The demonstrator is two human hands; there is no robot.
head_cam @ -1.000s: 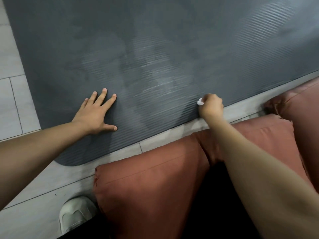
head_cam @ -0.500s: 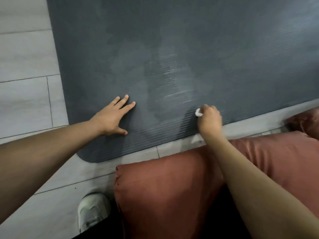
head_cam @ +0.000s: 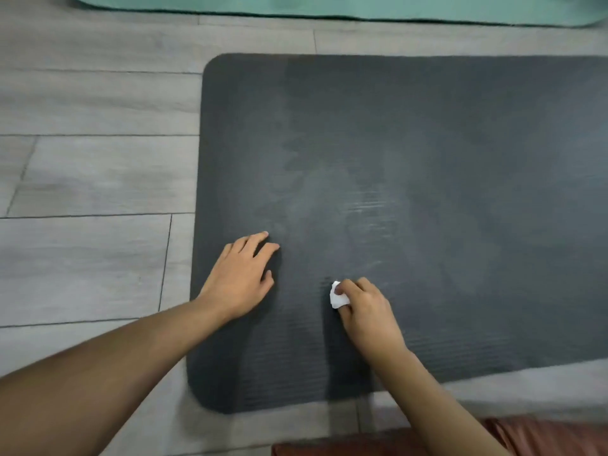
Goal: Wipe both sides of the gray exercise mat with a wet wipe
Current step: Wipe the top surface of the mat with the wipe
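The gray exercise mat point(head_cam: 427, 143) lies flat on the floor, its left end with rounded corners in view and lighter damp streaks across its middle. My left hand point(head_cam: 241, 278) rests palm down on the mat near its left edge, fingers straight. My right hand point(head_cam: 365, 309) grips a crumpled white wet wipe point(head_cam: 338, 295) and holds it against the mat, a short way right of my left hand. Only a corner of the wipe shows past my fingers.
Gray wood-look floor point(head_cam: 92, 179) surrounds the mat. A teal mat point(head_cam: 329, 6) lies along the far edge of view. My knees in reddish-brown trousers point(head_cam: 526, 439) show at the bottom right, just off the mat's near edge.
My view has lifted and shifted left, so the mat's whole left end and the teal mat now show. My right hand with the wipe has moved from the mat's near edge further onto it.
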